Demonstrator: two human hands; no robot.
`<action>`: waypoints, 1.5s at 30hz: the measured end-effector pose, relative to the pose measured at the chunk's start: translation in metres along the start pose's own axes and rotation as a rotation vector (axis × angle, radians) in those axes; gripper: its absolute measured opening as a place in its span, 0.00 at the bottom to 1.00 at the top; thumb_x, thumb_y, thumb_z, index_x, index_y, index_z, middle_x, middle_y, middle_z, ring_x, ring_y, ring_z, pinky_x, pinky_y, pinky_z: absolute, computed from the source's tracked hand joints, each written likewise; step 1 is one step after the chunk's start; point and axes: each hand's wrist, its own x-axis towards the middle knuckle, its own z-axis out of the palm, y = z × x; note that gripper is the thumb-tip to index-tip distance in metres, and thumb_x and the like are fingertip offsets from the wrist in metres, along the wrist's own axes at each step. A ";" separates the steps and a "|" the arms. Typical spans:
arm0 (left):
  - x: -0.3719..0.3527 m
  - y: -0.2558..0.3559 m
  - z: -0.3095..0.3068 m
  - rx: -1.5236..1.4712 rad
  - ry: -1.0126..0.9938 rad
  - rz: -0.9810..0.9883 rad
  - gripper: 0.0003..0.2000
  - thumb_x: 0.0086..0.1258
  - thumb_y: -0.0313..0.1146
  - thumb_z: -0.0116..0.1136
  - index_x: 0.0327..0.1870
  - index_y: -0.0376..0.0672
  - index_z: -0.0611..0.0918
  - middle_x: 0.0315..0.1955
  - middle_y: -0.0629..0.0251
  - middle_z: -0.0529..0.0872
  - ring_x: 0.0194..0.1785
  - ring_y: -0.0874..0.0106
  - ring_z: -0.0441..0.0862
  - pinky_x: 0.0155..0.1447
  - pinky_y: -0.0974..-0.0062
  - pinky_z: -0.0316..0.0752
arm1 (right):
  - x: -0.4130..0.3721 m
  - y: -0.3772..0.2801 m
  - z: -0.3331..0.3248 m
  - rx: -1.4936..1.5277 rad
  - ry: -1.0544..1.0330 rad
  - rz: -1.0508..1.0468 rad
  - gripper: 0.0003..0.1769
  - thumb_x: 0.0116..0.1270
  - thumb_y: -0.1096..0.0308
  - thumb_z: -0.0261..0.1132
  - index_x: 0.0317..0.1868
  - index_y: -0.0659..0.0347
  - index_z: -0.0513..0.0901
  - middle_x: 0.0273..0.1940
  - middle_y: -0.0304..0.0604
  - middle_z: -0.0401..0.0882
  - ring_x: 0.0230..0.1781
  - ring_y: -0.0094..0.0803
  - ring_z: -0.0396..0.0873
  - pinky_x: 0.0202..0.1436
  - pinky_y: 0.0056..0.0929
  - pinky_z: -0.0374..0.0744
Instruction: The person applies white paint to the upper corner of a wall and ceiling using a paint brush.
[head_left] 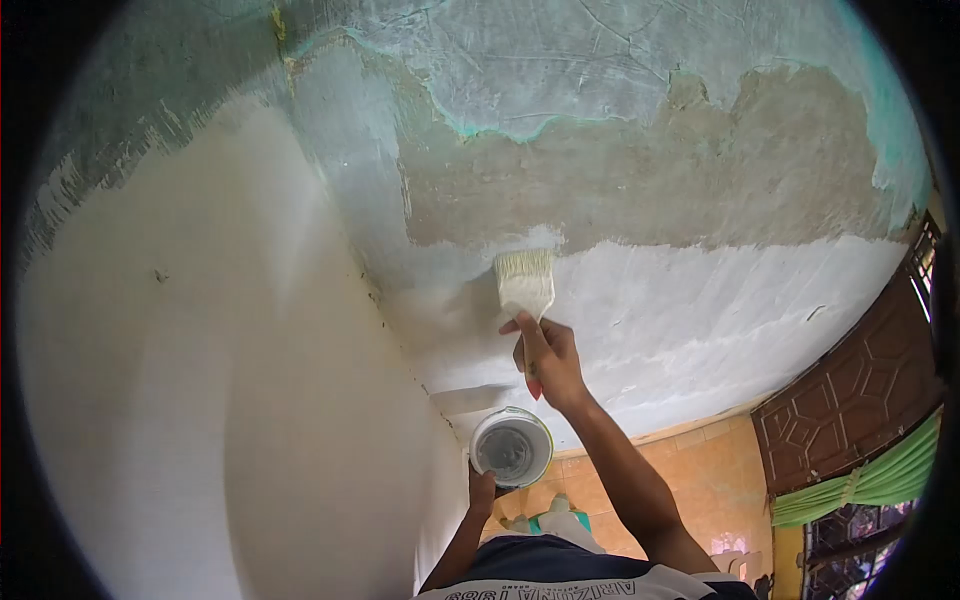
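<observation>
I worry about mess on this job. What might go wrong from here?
Paint may run off the brush, raised against the wall in the right hand, onto the floor tiles. The open pail, held low by the left hand, might tip and spill. New paint may not hold on the flaking old coat above.

One legible marking only: a white band across the dark shirt (560, 588), at the bottom edge of the head view, carries printed capitals seen upside down. The letters read "ARIZ" — the rest is unclear. Beside them stand digits resembling "1989" — reading uncertain, partly cut off by the frame.
</observation>
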 end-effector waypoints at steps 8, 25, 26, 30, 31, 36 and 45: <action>-0.024 0.029 0.015 -0.049 0.023 -0.035 0.37 0.66 0.16 0.53 0.81 0.41 0.67 0.73 0.53 0.77 0.77 0.57 0.74 0.82 0.60 0.67 | -0.018 -0.032 0.005 0.428 -0.047 0.341 0.22 0.84 0.55 0.64 0.50 0.71 0.86 0.22 0.35 0.75 0.19 0.20 0.68 0.27 0.24 0.66; -0.003 -0.001 0.000 0.014 -0.004 0.035 0.36 0.65 0.21 0.55 0.80 0.40 0.69 0.74 0.53 0.77 0.78 0.57 0.74 0.82 0.63 0.65 | -0.011 -0.001 0.033 0.157 -0.063 0.230 0.24 0.87 0.54 0.60 0.47 0.70 0.87 0.20 0.35 0.75 0.19 0.20 0.69 0.25 0.25 0.67; -0.006 0.002 0.001 0.023 -0.012 0.039 0.36 0.66 0.21 0.54 0.81 0.40 0.68 0.74 0.53 0.77 0.78 0.57 0.74 0.82 0.63 0.65 | -0.014 -0.009 0.037 0.190 -0.042 0.260 0.23 0.86 0.55 0.60 0.48 0.71 0.87 0.21 0.35 0.74 0.19 0.21 0.69 0.25 0.25 0.66; -0.019 0.016 0.012 0.111 0.033 0.046 0.37 0.66 0.21 0.53 0.82 0.41 0.67 0.74 0.53 0.78 0.78 0.58 0.75 0.82 0.63 0.66 | 0.009 -0.060 0.041 0.213 -0.100 0.132 0.22 0.85 0.55 0.62 0.50 0.72 0.87 0.22 0.36 0.76 0.20 0.20 0.69 0.25 0.25 0.67; -0.021 0.015 0.011 0.108 0.040 0.040 0.37 0.66 0.21 0.53 0.82 0.41 0.67 0.74 0.53 0.78 0.78 0.58 0.75 0.82 0.63 0.66 | 0.014 -0.070 0.045 0.189 -0.110 0.092 0.23 0.85 0.55 0.62 0.49 0.72 0.87 0.22 0.36 0.76 0.20 0.20 0.69 0.25 0.25 0.67; -0.017 0.006 0.012 0.090 0.043 0.035 0.39 0.65 0.21 0.53 0.83 0.44 0.66 0.74 0.52 0.78 0.76 0.54 0.76 0.81 0.63 0.67 | 0.007 -0.058 0.064 -0.053 -0.097 -0.113 0.26 0.88 0.51 0.59 0.49 0.70 0.88 0.20 0.37 0.78 0.18 0.18 0.70 0.25 0.24 0.69; -0.021 0.021 0.013 0.278 0.021 0.179 0.37 0.70 0.18 0.57 0.82 0.41 0.64 0.74 0.53 0.75 0.75 0.53 0.77 0.71 0.57 0.85 | -0.006 -0.006 0.056 0.153 -0.056 0.186 0.24 0.86 0.52 0.61 0.49 0.69 0.88 0.20 0.36 0.75 0.18 0.19 0.68 0.23 0.24 0.66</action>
